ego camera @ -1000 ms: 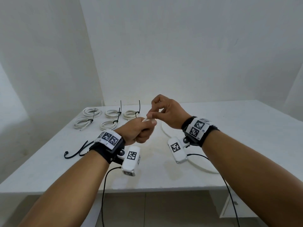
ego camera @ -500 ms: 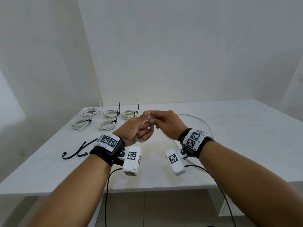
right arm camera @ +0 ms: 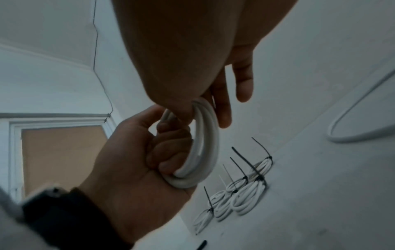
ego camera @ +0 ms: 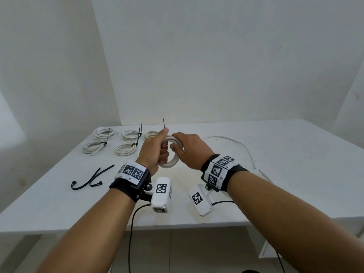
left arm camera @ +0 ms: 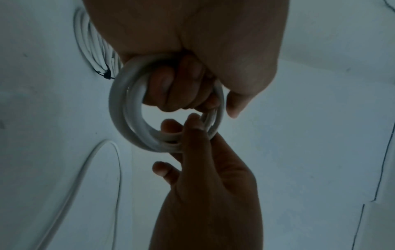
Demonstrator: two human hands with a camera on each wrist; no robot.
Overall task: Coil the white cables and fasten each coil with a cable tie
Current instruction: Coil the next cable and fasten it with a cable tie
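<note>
Between my two hands, just above the counter [ego camera: 295,174], is where the whole thing sits right now: a half-wound coil [ego camera: 171,154] of white cable, held roughly upright so the ring faces sideways across me rather than lying flat. My left hand [ego camera: 154,152] has its fingers [left arm camera: 171,88] curled through the hole and clamped around the near-left arc, thumb on top. My right hand [ego camera: 190,150] sits on the opposite arc, fingers [left arm camera: 193,128] lightly pinching the strands there, not a full fist.

What the next wrap turns on, as far as I can judge: the loose tail [ego camera: 244,148] runs off to the right, arcing along the counter past my right wrist and trailing toward the front edge. So the free length lies on the right hand's side, and that hand is nearer to feed it, while the left just anchors the ring. A fair bit of cable is left, so the coil isn't done.

Ties come after. Two spare black cable ties [ego camera: 92,177] lie on the counter out to the left, closer to my left hand, well apart from the coil. Five finished coils [ego camera: 110,141], already tied, sit at the far left.
</note>
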